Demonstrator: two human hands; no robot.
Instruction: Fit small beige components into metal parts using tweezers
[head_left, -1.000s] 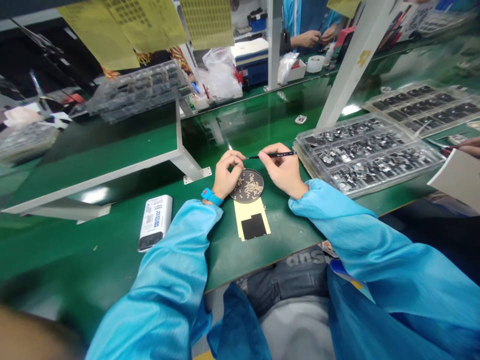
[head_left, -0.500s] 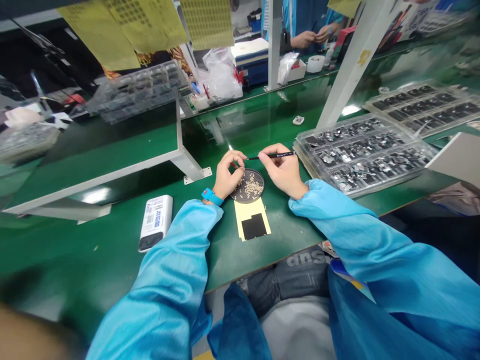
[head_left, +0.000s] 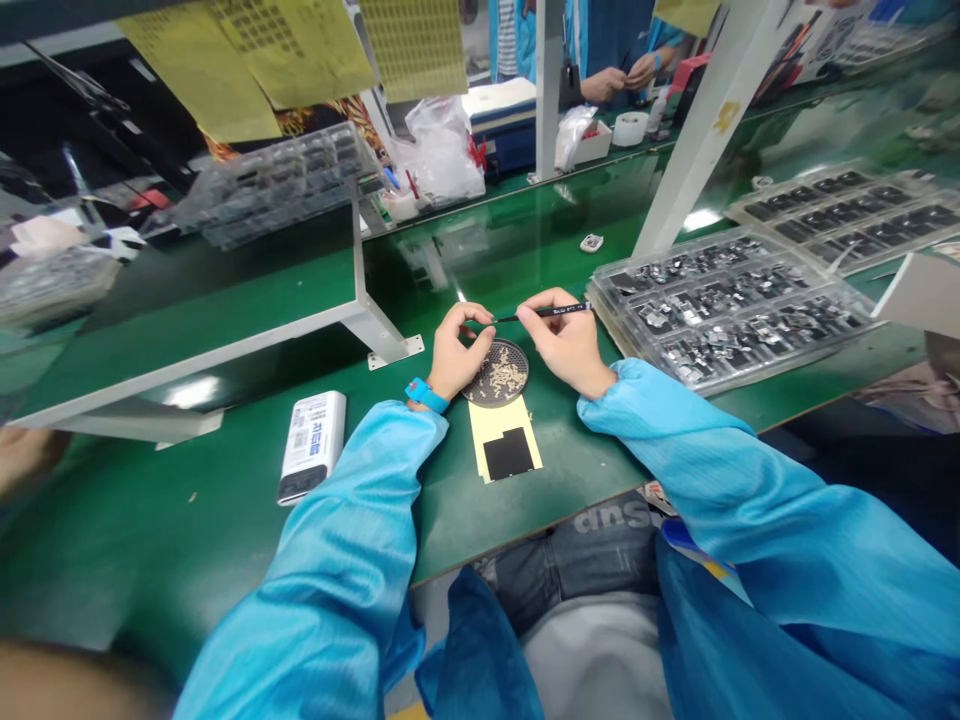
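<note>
Fingers of your right hand [head_left: 566,345] grip a slim black tool [head_left: 568,310] near the far side of the round dish [head_left: 480,392]; your left hand [head_left: 452,355] curves at the dish's left edge, and whether its fingers pinch anything, I cannot tell.

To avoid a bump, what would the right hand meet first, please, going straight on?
Likely the left hand, near the tip of the slim black tool in the right hand; depth is unclear.
</note>
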